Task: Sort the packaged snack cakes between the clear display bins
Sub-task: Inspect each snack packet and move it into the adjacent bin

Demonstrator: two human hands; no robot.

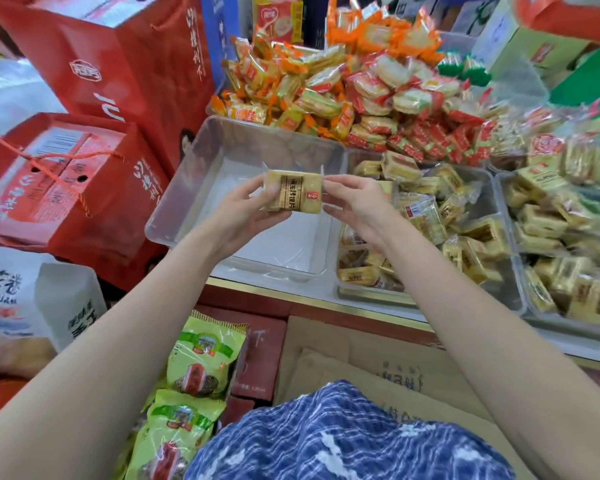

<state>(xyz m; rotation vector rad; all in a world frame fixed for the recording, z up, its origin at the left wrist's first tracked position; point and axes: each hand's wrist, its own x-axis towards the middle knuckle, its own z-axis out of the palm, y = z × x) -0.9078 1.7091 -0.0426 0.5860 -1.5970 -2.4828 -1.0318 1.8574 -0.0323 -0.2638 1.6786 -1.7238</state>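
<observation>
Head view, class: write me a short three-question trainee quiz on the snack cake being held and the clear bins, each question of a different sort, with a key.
1. True or false: both hands hold the one snack cake above the empty clear bin.
2. Multiple choice: the bin directly to the right of the empty one holds A) nothing, B) yellow wrapped cakes, C) green bags.
3. Fill in: the boxes to the left of the empty bin are coloured ____.

Key
1. True: left hand and right hand each grip one side.
2. B: the middle bin is full of yellow cakes.
3. Red: the red boxes.
</observation>
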